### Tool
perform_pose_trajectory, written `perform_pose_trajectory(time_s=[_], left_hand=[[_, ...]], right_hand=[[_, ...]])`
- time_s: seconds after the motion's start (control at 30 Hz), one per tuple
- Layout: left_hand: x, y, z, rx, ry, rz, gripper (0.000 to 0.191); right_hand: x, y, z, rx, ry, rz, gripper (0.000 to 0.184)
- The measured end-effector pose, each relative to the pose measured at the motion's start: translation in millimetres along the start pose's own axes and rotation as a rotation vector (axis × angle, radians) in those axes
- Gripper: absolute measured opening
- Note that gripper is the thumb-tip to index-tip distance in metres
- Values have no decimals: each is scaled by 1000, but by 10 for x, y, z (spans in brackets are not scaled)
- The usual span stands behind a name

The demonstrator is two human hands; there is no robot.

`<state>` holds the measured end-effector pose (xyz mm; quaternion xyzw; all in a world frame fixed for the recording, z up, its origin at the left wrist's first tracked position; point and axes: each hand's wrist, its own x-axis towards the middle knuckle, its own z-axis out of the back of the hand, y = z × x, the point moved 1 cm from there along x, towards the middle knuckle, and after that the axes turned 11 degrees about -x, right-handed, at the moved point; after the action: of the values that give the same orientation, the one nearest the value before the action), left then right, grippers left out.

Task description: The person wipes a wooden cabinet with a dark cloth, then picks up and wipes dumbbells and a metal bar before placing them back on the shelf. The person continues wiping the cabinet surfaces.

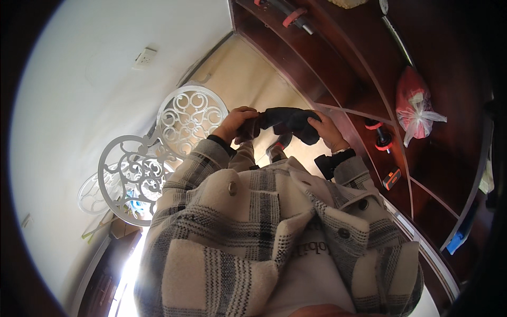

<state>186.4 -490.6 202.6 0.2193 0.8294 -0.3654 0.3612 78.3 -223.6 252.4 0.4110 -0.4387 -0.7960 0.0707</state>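
Note:
A dark, soft item, seemingly cloth (pixel 291 119), stretches between my two hands in front of my body. At its left end my left hand (pixel 236 122) grips it, with the fingers curled over the edge. My right hand (pixel 328 130) holds the other end, thumb on top. The item sags and folds between them; its exact kind cannot be told. Dark bands circle both wrists over the cuffs of a plaid jacket (pixel 261 222). Below the cloth, a dark shoe with a red part (pixel 280 144) shows on the floor.
White metal scrollwork chairs (pixel 193 119) stand left by a pale wall with a socket (pixel 145 58). Dark red wooden shelves (pixel 332 85) on the right hold dumbbells with red collars (pixel 382 136), an orange and grey box (pixel 392 179) and a tied plastic bag with red contents (pixel 416 107).

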Motion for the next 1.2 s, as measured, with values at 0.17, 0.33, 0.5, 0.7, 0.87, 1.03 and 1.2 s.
perform_pose_trajectory(time_s=[0.17, 0.33, 0.5, 0.7, 0.87, 1.03, 1.2], left_hand=[[77, 96, 206, -180, -12, 85, 24], [151, 154, 260, -346, 57, 116, 28], [247, 258, 296, -316, 32, 136, 29], [428, 676, 292, -423, -82, 106, 24], [669, 1157, 199, -530, -42, 126, 21], [825, 1578, 81, -520, -66, 81, 24], [887, 1829, 30, -596, -34, 153, 27]], right_hand=[[4, -146, 119, -64, -171, -40, 32], [6, -321, 303, 209, -437, -203, 39], [91, -550, 683, -8, -771, -272, 52], [636, -990, 1163, 73, -1058, -201, 57], [1339, -1296, 1345, -399, -953, -231, 61], [1973, -1640, 1369, -385, -782, -598, 62], [2446, -1287, 1641, -1034, -826, 27, 46]])
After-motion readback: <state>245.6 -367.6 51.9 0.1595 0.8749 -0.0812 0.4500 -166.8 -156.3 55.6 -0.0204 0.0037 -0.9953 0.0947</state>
